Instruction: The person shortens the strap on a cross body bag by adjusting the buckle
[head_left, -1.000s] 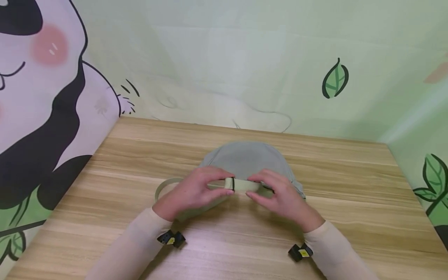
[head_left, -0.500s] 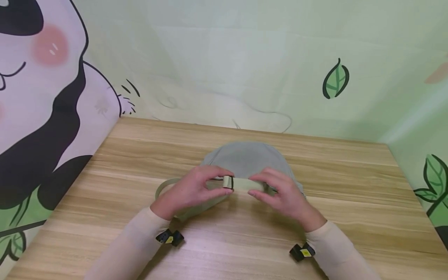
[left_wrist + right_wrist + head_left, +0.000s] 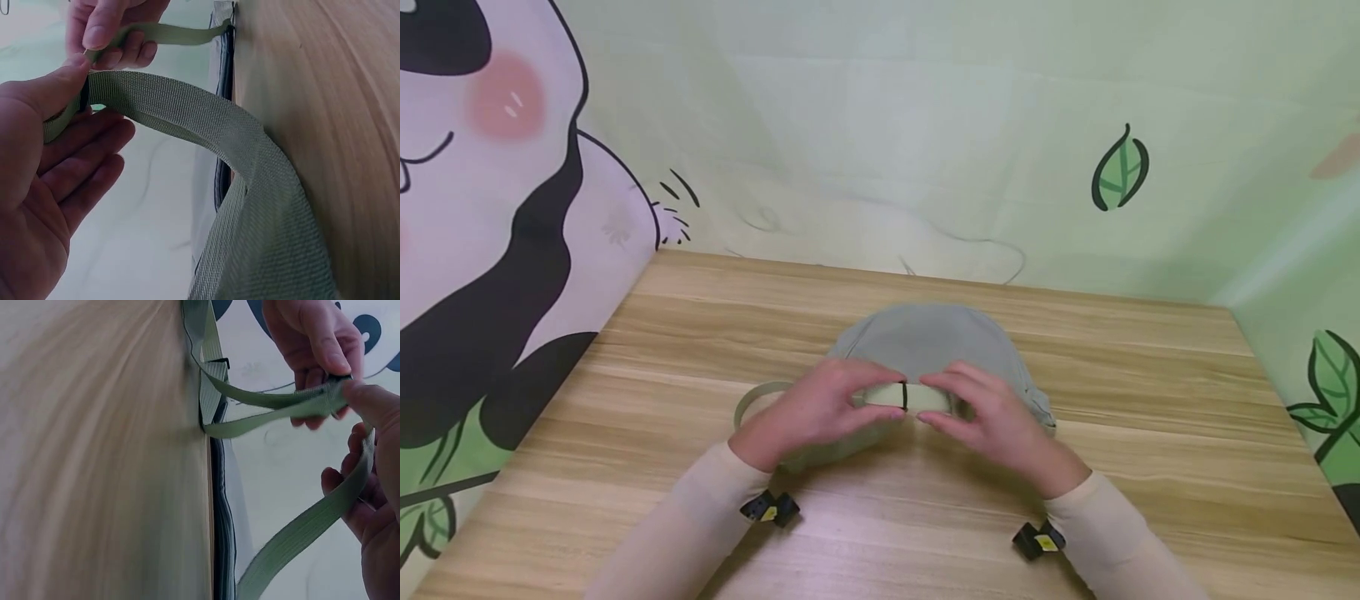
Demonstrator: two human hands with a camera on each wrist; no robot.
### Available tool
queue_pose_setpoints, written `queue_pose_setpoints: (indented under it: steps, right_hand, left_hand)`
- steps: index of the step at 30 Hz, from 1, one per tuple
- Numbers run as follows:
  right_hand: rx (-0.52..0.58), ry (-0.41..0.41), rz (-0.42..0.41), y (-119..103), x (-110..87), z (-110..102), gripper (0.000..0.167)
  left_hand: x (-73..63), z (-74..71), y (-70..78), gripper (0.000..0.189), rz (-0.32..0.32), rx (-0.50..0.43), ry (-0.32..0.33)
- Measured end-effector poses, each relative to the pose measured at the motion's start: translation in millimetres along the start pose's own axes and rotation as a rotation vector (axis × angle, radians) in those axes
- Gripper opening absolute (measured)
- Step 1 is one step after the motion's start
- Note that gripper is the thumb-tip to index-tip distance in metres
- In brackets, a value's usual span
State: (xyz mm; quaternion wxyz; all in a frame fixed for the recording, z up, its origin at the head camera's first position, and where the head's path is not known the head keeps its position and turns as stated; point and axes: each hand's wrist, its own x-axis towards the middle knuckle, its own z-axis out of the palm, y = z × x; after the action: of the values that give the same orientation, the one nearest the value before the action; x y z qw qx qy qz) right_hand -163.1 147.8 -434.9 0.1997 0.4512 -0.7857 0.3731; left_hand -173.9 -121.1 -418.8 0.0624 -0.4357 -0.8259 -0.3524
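Note:
A grey bag (image 3: 928, 333) with a rounded top lies on the wooden table, its pale green webbing strap (image 3: 932, 398) lifted in front of it. My left hand (image 3: 812, 407) pinches a thin black strap buckle (image 3: 905, 397) between thumb and forefinger, its other fingers loosely extended in the left wrist view. Just to the right, my right hand (image 3: 1003, 421) pinches the strap between thumb and fingers. In the right wrist view, the webbing (image 3: 300, 534) runs down from the right hand to the bag, while other lengths meet at the buckle. Fingers partly hide the buckle there.
Another loop of the strap (image 3: 748, 400) bends out left of the bag on the table (image 3: 1150, 467). A wall covering (image 3: 880, 150) with a panda and leaves stands behind and on both sides. A small black camera sits on each wrist.
After a slight shift right, my right hand has moved left, nearer the buckle. The buckle has shifted a little right and now shows edge-on, with strap on both sides of it.

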Motion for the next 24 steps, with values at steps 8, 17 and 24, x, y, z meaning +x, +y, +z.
queue_pose_setpoints:
  steps: [8, 17, 24]
  right_hand:
    - [0.055, 0.019, 0.061, 4.1, -7.9, -9.6, 0.034]
    - [0.046, 0.008, 0.076, 0.9, -4.7, -10.9, 0.036]
    - [0.015, -0.006, 0.021, -0.1, 0.6, -5.3, 0.030]
  left_hand:
    - [-9.0, -4.5, -4.0, 0.035, -0.091, -0.048, 0.031]
    - [-7.5, -5.8, -0.6, 0.032, -0.120, -0.025, -0.013]
    - [-1.6, -4.4, 3.0, 0.033, -0.048, 0.043, -0.021]
